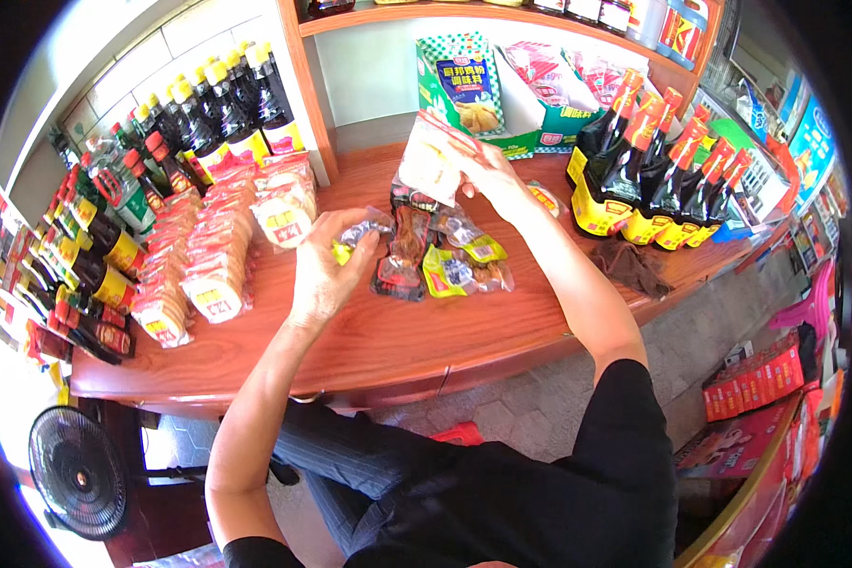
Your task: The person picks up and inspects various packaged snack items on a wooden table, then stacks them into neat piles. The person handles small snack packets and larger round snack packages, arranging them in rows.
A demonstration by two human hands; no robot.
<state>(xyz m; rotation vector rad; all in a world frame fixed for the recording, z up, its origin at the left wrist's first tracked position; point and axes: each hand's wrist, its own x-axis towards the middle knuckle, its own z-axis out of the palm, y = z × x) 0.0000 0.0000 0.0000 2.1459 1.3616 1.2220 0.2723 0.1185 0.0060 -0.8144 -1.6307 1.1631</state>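
My left hand (331, 260) has its fingers curled on a small clear packet with yellow (367, 230), left of a loose pile of snack packs. My right hand (483, 175) grips a whitish pack (431, 166) raised at a slant over the pile. The pile holds dark brown packs (402, 256) and yellow-and-clear packs (454, 270). Part of another small pack (546, 197) shows right of my right wrist. Rows of bagged round pale biscuits or cakes (208, 270) lie left of my left hand.
Sauce bottles crowd the wooden counter's (435, 350) left side (99, 246) and right side (639, 180). Open green cartons of pouches (540, 95) stand behind, under a shelf (445, 11). A dark cloth (625, 270) lies at right. A fan (76, 469) stands lower left, stacked red goods (753, 374) lower right.
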